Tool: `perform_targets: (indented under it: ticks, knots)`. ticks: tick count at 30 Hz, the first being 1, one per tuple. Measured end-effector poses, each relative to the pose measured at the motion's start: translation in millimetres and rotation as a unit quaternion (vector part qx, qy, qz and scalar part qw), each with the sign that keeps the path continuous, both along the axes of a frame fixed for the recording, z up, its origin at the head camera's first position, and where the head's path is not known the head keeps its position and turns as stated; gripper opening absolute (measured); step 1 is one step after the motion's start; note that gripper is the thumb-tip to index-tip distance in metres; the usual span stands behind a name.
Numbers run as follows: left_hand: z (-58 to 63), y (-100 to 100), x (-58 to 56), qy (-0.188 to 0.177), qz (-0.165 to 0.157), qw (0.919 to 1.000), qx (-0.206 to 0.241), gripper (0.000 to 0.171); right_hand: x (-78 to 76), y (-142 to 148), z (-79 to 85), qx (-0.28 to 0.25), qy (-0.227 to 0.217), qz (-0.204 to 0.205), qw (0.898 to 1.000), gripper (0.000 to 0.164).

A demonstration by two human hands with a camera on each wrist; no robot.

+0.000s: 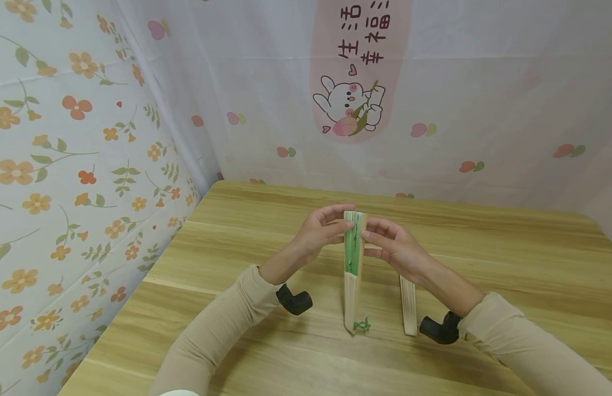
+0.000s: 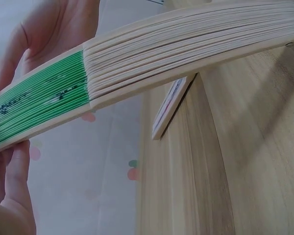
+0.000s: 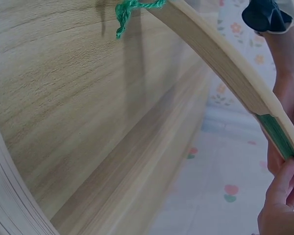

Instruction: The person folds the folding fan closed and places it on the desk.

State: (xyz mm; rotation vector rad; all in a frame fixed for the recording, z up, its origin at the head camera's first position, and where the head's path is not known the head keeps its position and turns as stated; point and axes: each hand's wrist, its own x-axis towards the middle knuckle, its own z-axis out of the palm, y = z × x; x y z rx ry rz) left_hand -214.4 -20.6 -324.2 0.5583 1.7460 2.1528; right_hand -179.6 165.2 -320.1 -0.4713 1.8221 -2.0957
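A folding fan (image 1: 354,258) with pale wooden ribs and green pleated paper is held almost folded, its paper end up. My left hand (image 1: 320,234) pinches the paper end from the left, thumb across the green pleats. From the opposite side my right hand (image 1: 392,245) grips the same end, its thumb at the outer rib. At the fan's lower end hangs a green knotted cord (image 3: 132,7). Packed ribs (image 2: 186,49) spread slightly in the left wrist view. Beneath my right wrist a second folded fan (image 1: 409,308) lies on the table, its upper part hidden by that hand.
The wooden table (image 1: 212,247) reaches back to a white printed curtain (image 1: 266,110). A flowered cloth (image 1: 78,181) hangs along the left. Dark wrist mounts (image 1: 294,301) sit under both forearms.
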Motion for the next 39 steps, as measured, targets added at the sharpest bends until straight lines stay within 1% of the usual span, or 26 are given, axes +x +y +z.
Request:
perform_targets:
  ticks: [6,11,13,16,20,22,27,32,36,38,39]
  knots:
    - [-0.3,1,-0.5,-0.002,0.013,0.9998,-0.012,0.039,-0.9,1,-2.3,0.003,-0.007,-0.009,1.0,0.025]
    - [-0.1,1,-0.6,-0.004,0.026,0.9991,-0.033,0.038,-1.9,0,-4.2,0.0,-0.012,-0.017,1.0,0.021]
    - [0.0,2,-0.5,-0.006,0.032,0.9987,-0.039,0.037,-2.6,0,-5.3,0.003,-0.015,-0.023,1.0,0.023]
    - [-0.8,2,-0.9,-0.011,0.041,0.9982,-0.042,0.038,-3.8,-2,-6.6,0.012,-0.022,-0.034,0.999,0.03]
    - [-4.1,2,-3.3,-0.02,0.055,0.9971,-0.047,0.037,-6.1,-4,-9.0,0.027,-0.029,-0.049,0.998,0.041]
    - [-6.5,2,-5.3,-0.024,0.061,0.9965,-0.051,0.037,-7.4,-5,-10.5,0.035,-0.031,-0.053,0.998,0.044]
    - [-11.7,4,-9.0,-0.031,0.07,0.9953,-0.059,0.037,-11.5,-6,-15.6,0.053,-0.042,-0.059,0.996,0.045]
    - [-15.7,3,-11.5,-0.037,0.078,0.9937,-0.071,0.037,-16.4,-6,-20.2,0.057,-0.048,-0.064,0.995,0.046]
    - [-19.4,2,-13.8,-0.037,0.076,0.9935,-0.077,0.04,-21.6,-7,-24.0,0.056,-0.057,-0.067,0.995,0.047]
    - [-15.8,1,-11.3,-0.04,0.074,0.9933,-0.079,0.041,-24.3,-8,-25.5,0.054,-0.065,-0.068,0.994,0.046]
    - [-17.2,0,-12.1,-0.04,0.074,0.9933,-0.079,0.042,-25.8,-9,-26.3,0.053,-0.069,-0.069,0.994,0.045]
